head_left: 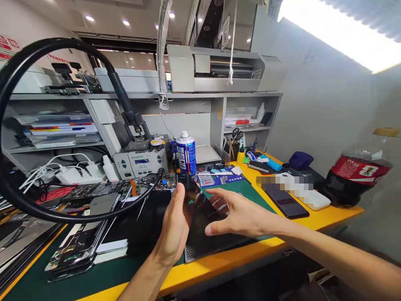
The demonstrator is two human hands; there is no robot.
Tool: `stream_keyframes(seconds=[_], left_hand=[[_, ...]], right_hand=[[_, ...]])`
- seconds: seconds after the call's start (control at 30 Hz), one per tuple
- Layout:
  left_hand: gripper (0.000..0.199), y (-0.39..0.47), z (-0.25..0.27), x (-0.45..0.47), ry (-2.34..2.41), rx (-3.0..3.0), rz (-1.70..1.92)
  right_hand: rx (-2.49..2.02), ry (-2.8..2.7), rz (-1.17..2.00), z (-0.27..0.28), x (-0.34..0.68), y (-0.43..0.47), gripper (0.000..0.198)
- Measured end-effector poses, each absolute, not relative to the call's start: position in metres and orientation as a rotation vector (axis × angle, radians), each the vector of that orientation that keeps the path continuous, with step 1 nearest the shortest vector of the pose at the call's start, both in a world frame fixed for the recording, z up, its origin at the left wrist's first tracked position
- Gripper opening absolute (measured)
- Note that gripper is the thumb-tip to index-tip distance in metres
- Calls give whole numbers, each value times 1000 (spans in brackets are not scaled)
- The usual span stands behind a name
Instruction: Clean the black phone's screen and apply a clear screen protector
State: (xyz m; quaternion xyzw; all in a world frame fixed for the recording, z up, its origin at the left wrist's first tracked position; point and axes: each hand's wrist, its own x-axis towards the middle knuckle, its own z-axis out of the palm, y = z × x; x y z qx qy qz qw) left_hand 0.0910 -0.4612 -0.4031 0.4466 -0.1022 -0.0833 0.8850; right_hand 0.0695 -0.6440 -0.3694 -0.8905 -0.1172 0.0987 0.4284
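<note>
Head view: we look down over our two hands at a crowded yellow workbench point(188, 278) with a green mat point(125, 269) on it

Our left hand point(173, 230): thumb up, it closes on one side of a dark glossy panel point(199, 213), its fingers partly hidden behind

Dark panel: it is held up in front of us, between our two hands, above a black perforated pad point(216, 250); its outline is hard to tell against the dark things behind

Our right hand point(242, 211): it is just beside the panel, thumb and fingers spread wide with a gap between them, holding nothing

Bench middle: beyond our hands we see a blue spray can point(186, 154) upright, and left of it a grey control box point(140, 161) with circuit boards point(156, 184) in front

Bench left: a black hose point(62, 44) loops over opened device parts point(75, 246) lying on the mat

Bench right: we find a black phone point(286, 201) next to a white phone point(316, 200), and near them a bottle of dark drink point(354, 179) with a red label

Back: a grey shelf point(203, 96) carries a large pale machine point(181, 69), and a lit lamp point(344, 29) hangs at upper right
</note>
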Motion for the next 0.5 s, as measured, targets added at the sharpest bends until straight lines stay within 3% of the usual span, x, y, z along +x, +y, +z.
stream_keyframes(seconds=[0.17, 0.3, 0.5], left_hand=[[55, -414, -396, 102, -260, 1170, 117], [45, -386, -387, 105, -479, 1569, 109], [77, -374, -382, 96, -851, 2433, -53]], right_hand=[[-2312, -495, 431, -370, 88, -670, 104], [-2490, -693, 440, -367, 95, -668, 97], [-2650, -823, 490, -358, 99, -659, 96]])
